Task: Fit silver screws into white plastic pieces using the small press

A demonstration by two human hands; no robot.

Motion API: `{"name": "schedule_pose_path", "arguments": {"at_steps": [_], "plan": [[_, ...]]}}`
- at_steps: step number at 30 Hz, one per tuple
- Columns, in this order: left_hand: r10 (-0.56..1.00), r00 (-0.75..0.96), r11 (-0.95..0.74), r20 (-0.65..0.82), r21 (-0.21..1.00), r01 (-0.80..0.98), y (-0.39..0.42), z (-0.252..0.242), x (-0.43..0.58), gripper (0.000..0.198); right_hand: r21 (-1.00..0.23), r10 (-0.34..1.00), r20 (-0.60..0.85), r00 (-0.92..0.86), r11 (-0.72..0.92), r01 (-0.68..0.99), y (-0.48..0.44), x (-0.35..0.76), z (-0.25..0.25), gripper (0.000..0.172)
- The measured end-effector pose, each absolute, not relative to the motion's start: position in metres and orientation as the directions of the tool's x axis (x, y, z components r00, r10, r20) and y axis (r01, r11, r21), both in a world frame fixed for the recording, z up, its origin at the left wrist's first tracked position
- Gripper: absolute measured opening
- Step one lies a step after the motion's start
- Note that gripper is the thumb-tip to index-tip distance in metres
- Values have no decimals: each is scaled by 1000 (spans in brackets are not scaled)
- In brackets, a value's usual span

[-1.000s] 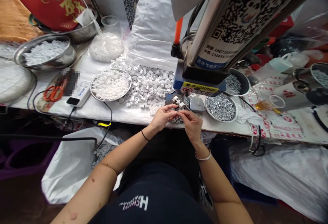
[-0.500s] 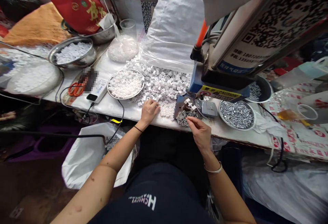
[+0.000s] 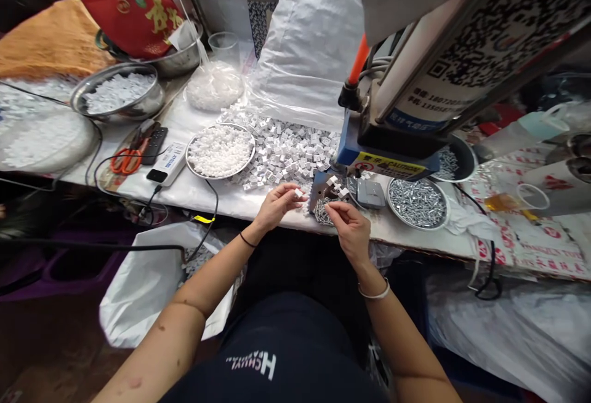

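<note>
My left hand (image 3: 277,207) is raised just above the front of the bench, thumb and fingertips pinched on a small white plastic block (image 3: 298,194). My right hand (image 3: 351,231) has thumb and forefinger closed over a small heap of metal pins (image 3: 323,212); what sits between those fingertips is too small to make out. Right behind this heap, a few white blocks (image 3: 339,187) sit by the dark metal base (image 3: 318,189) of a press. The blue press head (image 3: 388,155) with a yellow caution label hangs above. A spread of white blocks (image 3: 286,151) lies beyond my left hand.
A round tray of white pieces (image 3: 219,151) stands left, near a power bank (image 3: 167,166) and orange-handled scissors (image 3: 127,158). To the right is a bowl of metal pins (image 3: 418,203). A cup with amber liquid (image 3: 503,201) stands farther right. Cables hang over the front edge.
My left hand has lifted from the small white pieces at the bench edge and now shows a white block in its fingertips. My right hand stays by the pins. The whole view has shifted slightly.
</note>
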State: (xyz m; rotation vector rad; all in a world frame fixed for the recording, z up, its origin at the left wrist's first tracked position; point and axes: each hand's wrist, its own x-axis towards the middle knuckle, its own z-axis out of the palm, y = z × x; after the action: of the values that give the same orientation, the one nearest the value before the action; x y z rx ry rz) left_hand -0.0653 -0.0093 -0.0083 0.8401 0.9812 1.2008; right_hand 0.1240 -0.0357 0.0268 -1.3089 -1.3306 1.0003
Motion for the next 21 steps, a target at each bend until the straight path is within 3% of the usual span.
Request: {"name": "schedule_pose_path", "arguments": {"at_steps": [2, 6, 15, 21], "plan": [[949, 185, 314, -254, 783, -537, -17, 2, -47, 30, -960, 988, 149, 46, 133, 248, -32, 124, 30, 15], [916, 240, 398, -322, 651, -646, -26, 14, -22, 27, -912, 970, 242, 3, 226, 341, -27, 130, 32, 14], [881, 323, 472, -347, 580, -664, -29, 20, -7, 42, -786, 908, 400, -121, 408, 464, -28, 139, 32, 9], [864, 390, 503, -318, 562, -657, -29, 15, -10, 54, -593, 735, 613, -291, 671, 445, -27, 148, 26, 20]]}}
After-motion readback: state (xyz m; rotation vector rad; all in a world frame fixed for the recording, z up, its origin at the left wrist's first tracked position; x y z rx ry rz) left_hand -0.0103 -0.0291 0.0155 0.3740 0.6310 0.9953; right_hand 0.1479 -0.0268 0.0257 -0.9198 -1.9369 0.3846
